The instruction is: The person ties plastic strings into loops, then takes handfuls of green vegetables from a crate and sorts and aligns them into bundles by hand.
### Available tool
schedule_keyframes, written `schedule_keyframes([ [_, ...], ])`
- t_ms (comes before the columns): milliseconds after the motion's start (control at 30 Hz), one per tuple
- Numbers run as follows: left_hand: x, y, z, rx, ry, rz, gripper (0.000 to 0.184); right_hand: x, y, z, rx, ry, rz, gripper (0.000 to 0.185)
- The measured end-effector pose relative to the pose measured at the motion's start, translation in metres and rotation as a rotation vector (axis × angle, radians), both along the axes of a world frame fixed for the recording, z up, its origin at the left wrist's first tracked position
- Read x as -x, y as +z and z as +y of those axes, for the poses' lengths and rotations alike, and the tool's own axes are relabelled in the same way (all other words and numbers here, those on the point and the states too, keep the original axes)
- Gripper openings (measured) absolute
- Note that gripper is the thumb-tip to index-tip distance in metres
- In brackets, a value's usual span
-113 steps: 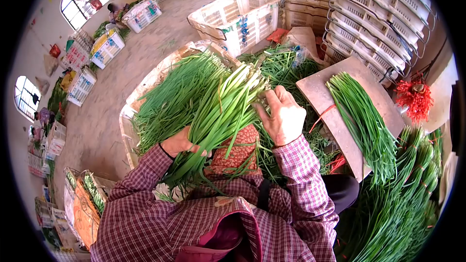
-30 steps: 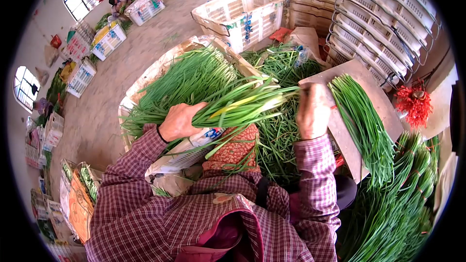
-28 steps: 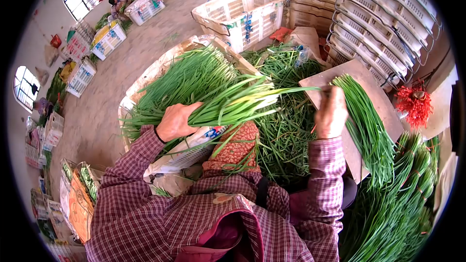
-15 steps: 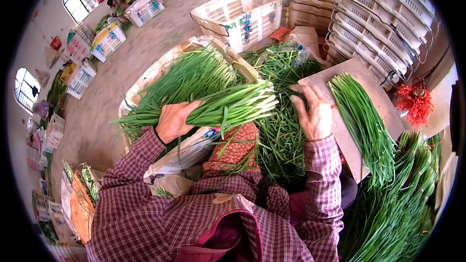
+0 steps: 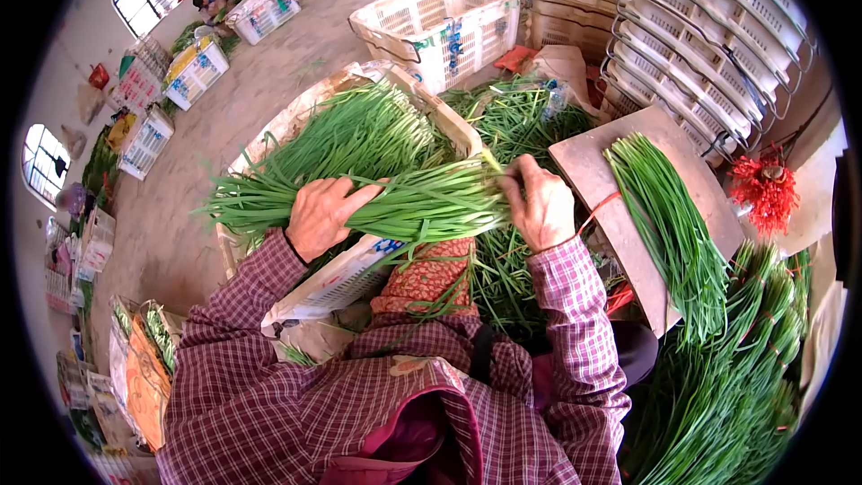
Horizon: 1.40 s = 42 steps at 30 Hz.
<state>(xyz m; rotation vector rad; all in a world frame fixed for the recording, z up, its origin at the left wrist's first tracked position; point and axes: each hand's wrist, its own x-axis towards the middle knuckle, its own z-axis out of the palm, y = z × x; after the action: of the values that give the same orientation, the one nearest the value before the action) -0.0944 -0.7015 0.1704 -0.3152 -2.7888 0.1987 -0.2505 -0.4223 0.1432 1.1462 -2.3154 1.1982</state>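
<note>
A loose bunch of garlic chives [image 5: 431, 202] lies across my left hand [image 5: 323, 216], which is closed around it, green tips to the left and pale ends to the right. At those pale ends is my right hand [image 5: 541, 204], its thumb and fingers pinched on a stray yellow-green piece of chive. Beneath the bunch, more chives [image 5: 359, 130] fill a lined white crate [image 5: 314, 301] in front of me. A separate chive bundle [image 5: 669, 220] rests on a board [image 5: 579, 157] to the right, and a red tie [image 5: 600, 208] hangs at its left edge.
Loose chive scraps [image 5: 507, 283] heap between crate and board. Tied chive bundles [image 5: 718, 395] pile at lower right, below red ties [image 5: 763, 193]. A white crate [image 5: 449, 27] and tall stacked crates [image 5: 700, 45] stand behind. Another person [image 5: 211, 2] is far off at upper left.
My right hand has moved left from beside the board to the pale ends of the bunch, and its fingers have closed. The left hand still grips the chives.
</note>
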Motion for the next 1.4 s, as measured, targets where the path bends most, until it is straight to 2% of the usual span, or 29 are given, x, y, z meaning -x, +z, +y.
schedule_keyframes([
  [67,-0.001,-0.001,-0.003,0.035,0.008,0.006,0.068,0.001,-0.015,0.004,-0.030,-0.308,0.100,0.013],
  [167,-0.002,-0.001,-0.009,0.065,-0.023,0.071,0.072,0.026,-0.056,0.036,-0.263,-0.561,0.203,0.012],
  [200,-0.002,0.001,-0.010,0.063,-0.022,0.071,0.072,0.023,-0.052,0.049,-0.400,-0.577,0.103,0.012],
  [267,-0.003,0.003,-0.011,0.056,-0.035,0.070,0.076,0.013,-0.037,0.061,-0.421,-0.562,0.142,0.014],
  [400,0.000,0.005,-0.004,0.097,-0.045,0.085,0.082,-0.007,0.007,0.029,-0.055,-0.314,-0.090,0.025],
  [500,0.001,0.008,0.000,0.126,-0.048,0.068,0.082,-0.015,0.007,-0.004,-0.147,-0.295,0.121,0.042],
  [533,0.002,0.009,0.001,0.127,-0.050,0.068,0.082,-0.017,0.008,-0.009,-0.138,-0.216,0.049,0.038],
  [600,0.002,0.012,0.002,0.120,-0.071,0.080,0.080,-0.014,0.001,-0.012,-0.141,-0.191,0.105,0.029],
  [733,0.000,0.011,-0.004,0.131,-0.063,0.102,0.078,0.011,-0.028,0.024,-0.193,-0.449,0.127,0.013],
  [800,-0.001,0.010,-0.006,0.137,-0.059,0.108,0.078,0.025,-0.037,0.049,-0.334,-0.623,0.182,0.009],
  [833,-0.001,0.009,-0.007,0.133,-0.062,0.108,0.078,0.024,-0.037,0.061,-0.423,-0.633,0.168,0.012],
  [867,-0.001,0.009,-0.008,0.140,-0.068,0.104,0.077,0.023,-0.031,0.064,-0.468,-0.634,0.092,0.022],
  [933,0.001,0.010,-0.006,0.147,-0.078,0.099,0.077,0.013,-0.010,0.054,-0.303,-0.528,-0.008,0.031],
  [967,0.002,0.010,-0.004,0.142,-0.098,0.107,0.075,0.012,-0.007,0.046,-0.128,-0.396,-0.195,0.044],
  [1033,0.003,0.012,0.000,0.139,-0.118,0.116,0.073,0.018,-0.020,0.027,-0.003,-0.189,-0.383,0.075],
  [1067,0.005,0.014,0.003,0.136,-0.129,0.124,0.071,0.012,-0.021,0.015,-0.001,-0.127,-0.438,0.078],
  [1133,0.008,0.015,0.010,0.133,-0.148,0.131,0.068,0.005,-0.042,-0.012,0.169,-0.001,-0.411,0.067],
  [1200,0.011,0.015,0.015,0.154,-0.138,0.139,0.065,0.002,-0.043,-0.017,0.277,-0.062,-0.562,0.050],
  [1233,0.014,0.014,0.018,0.153,-0.146,0.137,0.065,-0.001,-0.045,-0.019,0.323,-0.129,-0.467,0.034],
  [1333,0.020,0.009,0.028,0.109,-0.186,0.124,0.063,0.002,-0.052,-0.012,0.383,-0.294,-0.504,0.030],
  [1400,0.027,0.008,0.033,0.124,-0.198,0.144,0.062,0.011,-0.068,-0.013,0.600,-0.398,-0.493,0.028],
])
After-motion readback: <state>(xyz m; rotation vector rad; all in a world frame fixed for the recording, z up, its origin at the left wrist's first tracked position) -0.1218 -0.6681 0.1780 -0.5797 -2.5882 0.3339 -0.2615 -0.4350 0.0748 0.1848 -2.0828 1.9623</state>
